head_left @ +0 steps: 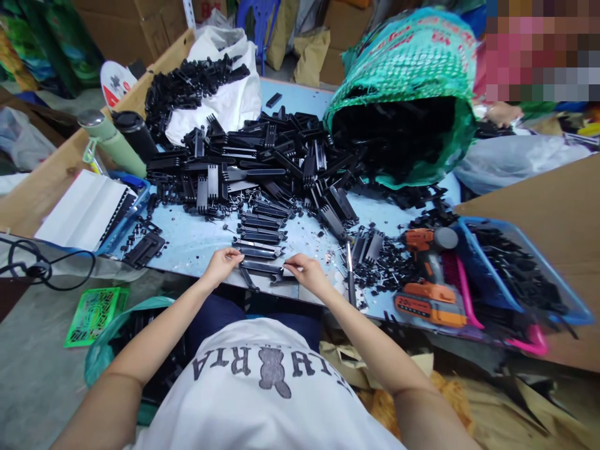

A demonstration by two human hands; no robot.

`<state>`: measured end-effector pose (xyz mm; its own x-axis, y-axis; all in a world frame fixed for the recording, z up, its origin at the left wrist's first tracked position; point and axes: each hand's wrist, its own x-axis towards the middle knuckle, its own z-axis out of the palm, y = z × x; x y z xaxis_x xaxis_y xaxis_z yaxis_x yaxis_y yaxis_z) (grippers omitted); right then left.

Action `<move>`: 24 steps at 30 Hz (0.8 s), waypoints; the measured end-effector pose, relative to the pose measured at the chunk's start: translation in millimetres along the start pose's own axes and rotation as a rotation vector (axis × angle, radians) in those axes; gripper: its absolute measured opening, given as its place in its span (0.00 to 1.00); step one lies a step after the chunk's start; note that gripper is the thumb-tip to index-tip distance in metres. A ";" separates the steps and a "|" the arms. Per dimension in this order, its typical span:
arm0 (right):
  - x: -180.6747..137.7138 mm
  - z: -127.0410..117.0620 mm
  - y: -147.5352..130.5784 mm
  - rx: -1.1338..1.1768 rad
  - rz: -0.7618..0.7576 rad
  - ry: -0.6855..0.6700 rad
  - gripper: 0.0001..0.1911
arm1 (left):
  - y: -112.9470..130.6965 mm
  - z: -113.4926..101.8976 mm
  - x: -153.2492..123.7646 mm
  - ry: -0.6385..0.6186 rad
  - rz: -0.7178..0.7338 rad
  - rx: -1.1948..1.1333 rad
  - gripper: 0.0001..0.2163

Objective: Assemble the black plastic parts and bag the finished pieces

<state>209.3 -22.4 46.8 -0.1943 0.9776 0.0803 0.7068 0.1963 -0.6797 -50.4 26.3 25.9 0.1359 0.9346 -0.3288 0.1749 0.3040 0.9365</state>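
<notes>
The strip (260, 267) you hold, left of the drill (429, 275), is black plastic with a dull sheen. The drill itself is glossy orange and black plastic. Under it, the table (197, 240) has a smooth, pale-blue, faintly shiny top. Behind the drill, the sack (412, 56) is coarse woven green plastic. Right of the drill, the tray (487, 269) is smooth blue plastic, and beyond it lies matt brown cardboard (539, 194).

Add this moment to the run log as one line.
left hand: fingertips on black bars | right hand: pinching a bar end | beside: orange drill, green sack
</notes>
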 end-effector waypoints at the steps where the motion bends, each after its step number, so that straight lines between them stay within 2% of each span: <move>1: -1.1 0.9 -1.0 -0.023 -0.024 0.001 0.10 | 0.7 -0.8 1.5 -0.008 0.007 0.005 0.18; 4: -4.0 3.4 -3.3 -0.084 -0.090 -0.013 0.11 | 2.6 -3.7 3.1 -0.055 -0.001 0.022 0.19; 8: -7.6 5.5 -5.7 -0.130 -0.144 -0.034 0.12 | 3.7 -6.1 1.1 -0.044 -0.028 0.051 0.19; 13: -11.5 5.9 -7.2 -0.207 -0.156 -0.036 0.15 | 0.6 -7.7 -0.2 -0.085 -0.047 0.048 0.19; 18: -15.5 6.6 -5.8 -0.247 -0.186 -0.030 0.15 | -6.2 -5.1 -5.8 -0.072 -0.023 0.058 0.19; 21: -19.0 10.2 -3.8 -0.303 -0.202 -0.012 0.16 | -7.3 2.5 -17.7 0.043 0.124 0.153 0.16; 24: -23.4 15.4 -0.7 -0.319 -0.244 -0.002 0.16 | -9.4 11.9 -35.5 0.218 0.432 0.401 0.11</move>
<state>202.9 -46.6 34.2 -0.3840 0.8993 0.2094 0.8152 0.4367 -0.3805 -45.3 -11.9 27.3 0.0814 0.9867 0.1408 0.5066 -0.1626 0.8467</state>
